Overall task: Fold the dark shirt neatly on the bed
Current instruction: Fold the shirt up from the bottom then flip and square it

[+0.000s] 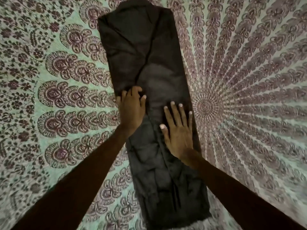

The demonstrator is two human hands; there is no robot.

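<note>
Shirt: the dark shirt (149, 77) lies on the bed as a long narrow strip, its sides already turned in, running from the near edge of the view away past both hands.
Bed: the patterned bedspread (66, 97) shows on both sides of the strip.
Left hand: the left hand (132, 110) rests at the strip's left edge; its fingers (137, 92) are curled at the tips and seem to bunch a little cloth, though I cannot tell whether they truly pinch it.
Right hand: the right hand (178, 133) lies flat on the strip, fingers spread and pressed down, palm nearer the wearer.
Seam: a ridge where the turned-in sides meet runs ahead of the left fingertips, bending to one side.
Wrinkles: behind both palms, toward the wearer, the cloth is puckered and uneven.
Risk, creases: folding the length over now would likely lock those puckers in.
Risk, skew: a pull by the left fingers alone could drag the edge sideways and open the turned-in side.
Risk, slip: the smooth-looking cloth may slide on the bedspread if the flat hand lifts too soon.
</note>
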